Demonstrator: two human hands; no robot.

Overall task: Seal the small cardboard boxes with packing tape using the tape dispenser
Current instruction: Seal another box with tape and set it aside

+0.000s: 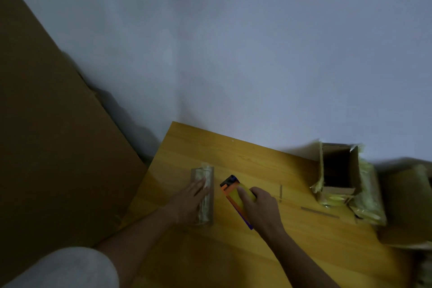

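Note:
A small narrow cardboard box wrapped in shiny tape lies on the wooden table, left of centre. My left hand lies flat on top of it with straight fingers, pressing it down. Just to the right, my right hand grips the tape dispenser, which is orange and yellow with a dark blue edge. The dispenser rests on the table beside the box, its orange head pointing away from me. The image is dim and somewhat blurred.
An open cardboard box with loose tape on its flaps stands at the table's far right. More taped boxes and a larger box lie beyond it. A big cardboard sheet leans at the left. Thin strips lie on the table.

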